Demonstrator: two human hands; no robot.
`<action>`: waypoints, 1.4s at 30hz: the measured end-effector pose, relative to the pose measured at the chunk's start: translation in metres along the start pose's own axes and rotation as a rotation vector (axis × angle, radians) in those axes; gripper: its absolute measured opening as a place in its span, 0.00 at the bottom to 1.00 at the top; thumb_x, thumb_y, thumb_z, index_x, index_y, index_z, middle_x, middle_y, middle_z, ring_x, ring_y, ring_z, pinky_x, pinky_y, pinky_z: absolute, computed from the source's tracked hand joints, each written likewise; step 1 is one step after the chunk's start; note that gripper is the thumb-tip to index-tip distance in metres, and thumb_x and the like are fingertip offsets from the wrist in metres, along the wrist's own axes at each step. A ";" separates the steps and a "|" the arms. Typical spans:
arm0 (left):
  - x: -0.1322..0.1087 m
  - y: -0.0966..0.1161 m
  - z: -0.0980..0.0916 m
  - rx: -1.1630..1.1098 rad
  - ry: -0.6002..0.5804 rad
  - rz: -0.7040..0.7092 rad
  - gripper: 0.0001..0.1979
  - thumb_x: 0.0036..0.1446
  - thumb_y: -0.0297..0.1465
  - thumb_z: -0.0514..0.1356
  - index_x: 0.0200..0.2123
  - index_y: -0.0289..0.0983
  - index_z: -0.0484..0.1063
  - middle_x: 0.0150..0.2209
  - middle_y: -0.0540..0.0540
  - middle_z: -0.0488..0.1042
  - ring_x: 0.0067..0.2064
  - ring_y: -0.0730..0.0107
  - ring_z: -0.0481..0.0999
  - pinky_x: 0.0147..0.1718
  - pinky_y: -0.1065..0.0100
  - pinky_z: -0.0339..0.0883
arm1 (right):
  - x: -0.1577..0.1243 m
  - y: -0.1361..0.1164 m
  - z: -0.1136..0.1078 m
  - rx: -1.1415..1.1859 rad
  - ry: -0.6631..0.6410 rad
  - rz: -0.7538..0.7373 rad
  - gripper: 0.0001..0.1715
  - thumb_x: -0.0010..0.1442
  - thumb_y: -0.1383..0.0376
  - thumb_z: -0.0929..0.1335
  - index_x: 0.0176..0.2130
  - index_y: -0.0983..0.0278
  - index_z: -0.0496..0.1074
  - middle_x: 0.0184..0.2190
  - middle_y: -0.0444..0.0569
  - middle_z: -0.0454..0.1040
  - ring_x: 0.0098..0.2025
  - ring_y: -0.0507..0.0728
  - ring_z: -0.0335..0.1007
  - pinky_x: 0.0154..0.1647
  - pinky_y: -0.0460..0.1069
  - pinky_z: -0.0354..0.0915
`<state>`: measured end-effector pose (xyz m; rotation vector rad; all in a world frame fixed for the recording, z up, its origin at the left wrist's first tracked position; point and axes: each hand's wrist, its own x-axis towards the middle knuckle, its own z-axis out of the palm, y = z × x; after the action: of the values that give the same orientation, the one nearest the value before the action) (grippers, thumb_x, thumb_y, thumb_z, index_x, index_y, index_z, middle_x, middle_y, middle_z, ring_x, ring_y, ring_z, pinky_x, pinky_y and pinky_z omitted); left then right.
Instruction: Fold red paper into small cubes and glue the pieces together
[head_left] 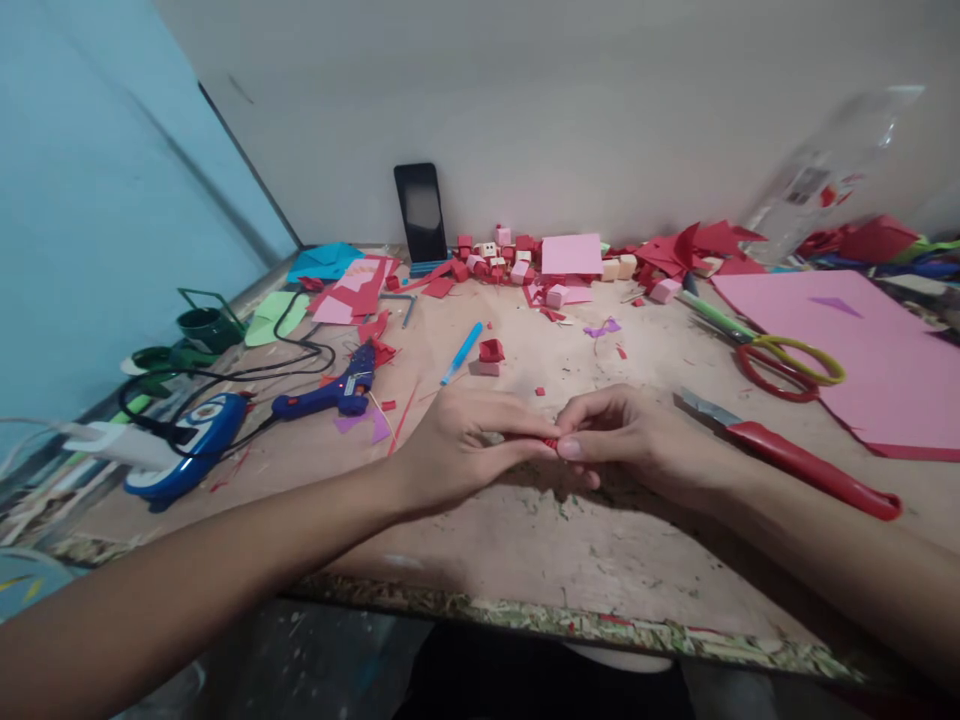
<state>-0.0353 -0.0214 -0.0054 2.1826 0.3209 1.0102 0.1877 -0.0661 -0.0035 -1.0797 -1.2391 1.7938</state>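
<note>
A small red piece (550, 442) is pinched between my two hands above the front half of the table. My left hand (480, 440) grips its left side with thumb and fingers, and my right hand (626, 440) closes on its right end. Fingers cover most of the piece, so its shape is hard to make out. Just behind the hands sit a small red and pink box (490, 356) and a blue pen (461, 353). Red-handled shears (810, 465) lie to the right of my right hand.
A blue glue gun (330, 390) with a black cable lies left, near a blue power strip (191, 450). A phone (421, 212) leans on the wall beside many small cubes. Scissors (780, 360) and pink sheets (885, 350) are at right; the table edge (525, 612) is in front.
</note>
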 end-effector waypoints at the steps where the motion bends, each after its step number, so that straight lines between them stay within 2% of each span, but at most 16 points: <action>1: -0.001 0.000 0.001 -0.019 -0.002 -0.006 0.05 0.64 0.24 0.69 0.41 0.35 0.86 0.37 0.42 0.87 0.36 0.69 0.85 0.39 0.71 0.76 | 0.000 0.000 0.000 0.000 -0.005 0.007 0.18 0.50 0.56 0.84 0.29 0.66 0.81 0.19 0.44 0.75 0.22 0.49 0.67 0.25 0.44 0.60; 5: -0.001 0.002 0.001 -0.017 0.005 -0.035 0.05 0.63 0.25 0.69 0.41 0.36 0.87 0.38 0.42 0.87 0.36 0.69 0.85 0.38 0.71 0.76 | -0.001 -0.003 0.003 0.019 -0.003 0.010 0.19 0.46 0.57 0.85 0.29 0.66 0.80 0.19 0.44 0.75 0.22 0.49 0.67 0.24 0.44 0.60; 9: 0.002 0.004 -0.001 -0.041 0.003 -0.154 0.05 0.61 0.25 0.70 0.40 0.36 0.87 0.37 0.43 0.87 0.35 0.70 0.84 0.36 0.72 0.75 | -0.002 -0.007 0.006 -0.047 0.073 -0.024 0.21 0.46 0.55 0.85 0.29 0.65 0.80 0.18 0.42 0.73 0.21 0.49 0.65 0.24 0.45 0.58; 14: 0.005 0.005 -0.004 -0.299 -0.038 -0.314 0.07 0.63 0.24 0.68 0.42 0.36 0.88 0.39 0.40 0.87 0.37 0.68 0.85 0.37 0.71 0.78 | -0.004 -0.010 0.006 -0.140 0.129 -0.166 0.22 0.50 0.51 0.83 0.29 0.65 0.79 0.19 0.42 0.74 0.22 0.49 0.65 0.23 0.46 0.58; 19: 0.005 0.006 -0.002 -0.519 0.002 -0.570 0.03 0.55 0.26 0.73 0.35 0.34 0.88 0.31 0.41 0.86 0.31 0.69 0.84 0.32 0.72 0.78 | -0.005 -0.012 0.005 -0.359 0.142 -0.272 0.19 0.54 0.52 0.81 0.29 0.64 0.80 0.24 0.46 0.78 0.26 0.52 0.69 0.26 0.47 0.64; 23: 0.007 0.006 0.000 -0.601 0.008 -0.692 0.05 0.50 0.26 0.75 0.32 0.32 0.87 0.26 0.44 0.83 0.26 0.72 0.81 0.29 0.72 0.78 | -0.008 -0.013 0.005 -0.494 0.168 -0.338 0.15 0.58 0.55 0.78 0.29 0.64 0.81 0.26 0.47 0.80 0.28 0.54 0.72 0.31 0.49 0.68; 28: 0.011 0.006 0.001 -0.651 0.000 -0.728 0.04 0.48 0.24 0.75 0.31 0.32 0.85 0.24 0.47 0.82 0.25 0.75 0.79 0.27 0.76 0.75 | -0.010 -0.013 0.006 -0.612 0.206 -0.390 0.11 0.60 0.58 0.76 0.30 0.62 0.82 0.27 0.48 0.82 0.30 0.56 0.76 0.34 0.50 0.71; 33: 0.009 0.006 0.001 -0.632 -0.005 -0.731 0.05 0.47 0.25 0.75 0.30 0.32 0.85 0.24 0.47 0.82 0.24 0.74 0.79 0.25 0.75 0.74 | -0.010 -0.013 0.007 -0.637 0.242 -0.424 0.15 0.59 0.54 0.77 0.29 0.62 0.81 0.26 0.49 0.81 0.29 0.56 0.75 0.33 0.50 0.70; 38: 0.008 0.003 0.002 -0.660 0.006 -0.685 0.04 0.46 0.24 0.75 0.29 0.34 0.85 0.24 0.48 0.81 0.24 0.75 0.78 0.25 0.77 0.72 | -0.009 -0.015 0.008 -0.564 0.212 -0.366 0.17 0.56 0.53 0.79 0.28 0.63 0.80 0.25 0.47 0.80 0.28 0.54 0.73 0.31 0.49 0.68; 42: 0.009 0.002 0.003 -0.665 0.023 -0.672 0.09 0.42 0.26 0.79 0.25 0.33 0.82 0.24 0.47 0.81 0.24 0.75 0.78 0.24 0.77 0.71 | -0.009 -0.014 0.010 -0.415 0.167 -0.292 0.20 0.53 0.51 0.81 0.27 0.64 0.80 0.22 0.45 0.76 0.24 0.52 0.67 0.26 0.48 0.64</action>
<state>-0.0272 -0.0194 -0.0002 1.3196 0.5820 0.6286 0.1830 -0.0734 0.0135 -1.1724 -1.6124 1.2324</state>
